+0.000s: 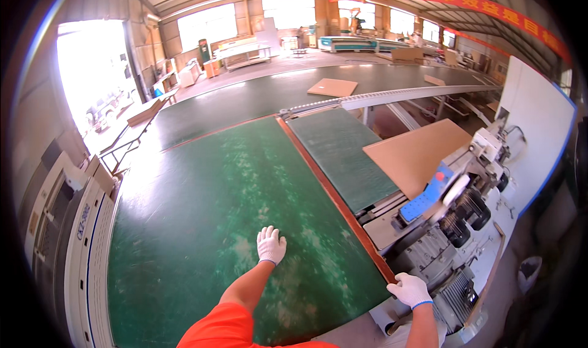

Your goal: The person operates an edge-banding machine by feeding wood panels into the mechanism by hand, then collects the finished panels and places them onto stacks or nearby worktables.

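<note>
Our left hand, in a white glove, lies palm down over the near middle of the green table, fingers a little spread and pinching nothing. Our right hand, gloved alike, is at the near right corner, its fingertips at the near end of the reddish-brown strip that edges the table; we cannot tell whether they grip it or only rest there.

The green table fills the near middle and left of the scene, its surface scuffed with pale marks. Right of the strip we have a narrower green belt, and a brown board that lies partly over its right side. Nearer to us on the right stands a machine with motors and a blue panel. A white cabinet stands along the left. Farther off, a smaller board lies on a long dark green belt.
</note>
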### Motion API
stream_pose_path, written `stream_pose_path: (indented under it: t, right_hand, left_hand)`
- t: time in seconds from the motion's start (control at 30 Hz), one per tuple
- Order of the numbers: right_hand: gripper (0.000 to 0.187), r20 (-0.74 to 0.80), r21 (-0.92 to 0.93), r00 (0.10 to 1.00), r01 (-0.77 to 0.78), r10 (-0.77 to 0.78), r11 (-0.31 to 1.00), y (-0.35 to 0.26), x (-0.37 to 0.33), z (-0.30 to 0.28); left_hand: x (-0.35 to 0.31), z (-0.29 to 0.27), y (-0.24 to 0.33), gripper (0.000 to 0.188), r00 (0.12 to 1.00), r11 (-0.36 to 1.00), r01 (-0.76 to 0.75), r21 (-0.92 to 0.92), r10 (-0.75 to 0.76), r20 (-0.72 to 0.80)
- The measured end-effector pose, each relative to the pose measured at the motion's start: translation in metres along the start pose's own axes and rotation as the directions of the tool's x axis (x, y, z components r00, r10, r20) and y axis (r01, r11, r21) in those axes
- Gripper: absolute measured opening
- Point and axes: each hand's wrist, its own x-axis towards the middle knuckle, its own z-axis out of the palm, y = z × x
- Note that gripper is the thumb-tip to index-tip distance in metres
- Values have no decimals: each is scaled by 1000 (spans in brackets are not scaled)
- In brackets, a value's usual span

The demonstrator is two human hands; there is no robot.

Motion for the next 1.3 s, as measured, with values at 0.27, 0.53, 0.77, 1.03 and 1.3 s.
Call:
stream_pose_path:
  t: [0.27, 0.53, 0.77, 1.03, 1.3]
  right_hand:
    - [50, 41, -26, 999, 24, -23, 999, -5, 1, 0]
    - [48, 6, -32, 1000, 30, -30, 999, 4, -4, 0]
    - [48, 16, -2, 1000, 27, -27, 1000, 0, -3, -1]
    - [48, 42, -17, 999, -13, 14, 1000, 1, -4, -6]
    - [49, 29, -9, 998, -56, 56, 998, 8, 1, -6]
  left_hand:
    - [-7, 7, 1, 39, 998, 1000, -19, -6, 20, 58]
    - [-6, -5, 31, 39, 992, 998, -48, -34, 51, 115]
    - [-10, -5, 26, 43, 986, 1000, -17, -21, 20, 163]
    - [8, 5, 53, 61, 975, 996, 68, -55, -55, 216]
    - [31, -1, 200, 82, 815, 888, -337, -312, 441, 376]
